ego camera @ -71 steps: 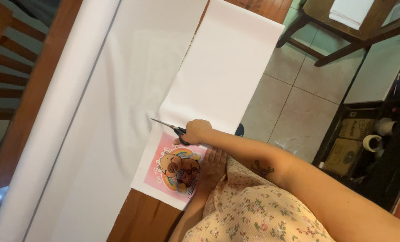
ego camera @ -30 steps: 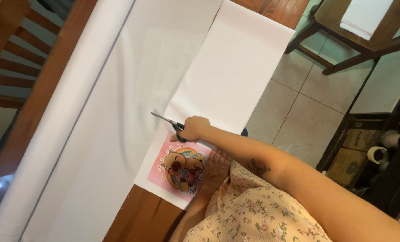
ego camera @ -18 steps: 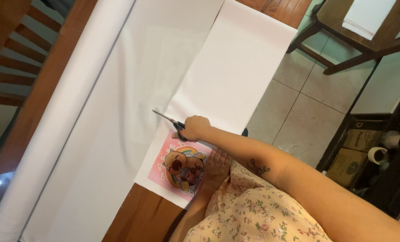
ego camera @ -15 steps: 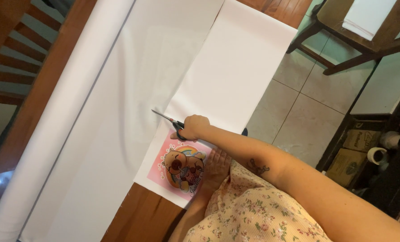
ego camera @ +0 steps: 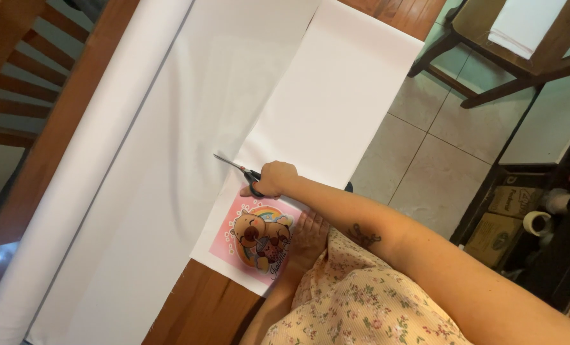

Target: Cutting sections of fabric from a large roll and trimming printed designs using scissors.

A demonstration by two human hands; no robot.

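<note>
Right hand (ego camera: 277,179) grips scissors (ego camera: 237,170), blades in the white sheet (ego camera: 336,108); left hand (ego camera: 307,233) lies open, pinning the pink print (ego camera: 256,233) to the worktop (ego camera: 199,310) to steady it.

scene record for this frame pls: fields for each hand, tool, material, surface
right hand: grips the scissors by the handles
left hand: flat on the printed sheet, beside the picture
scissors: blades pointing up-left along the edge where the white sheet is cut
printed sheet: pink cartoon animal picture, lying at the near table edge
white sheet: wide, spread out from a roll at the far side
table: brown wood
</note>
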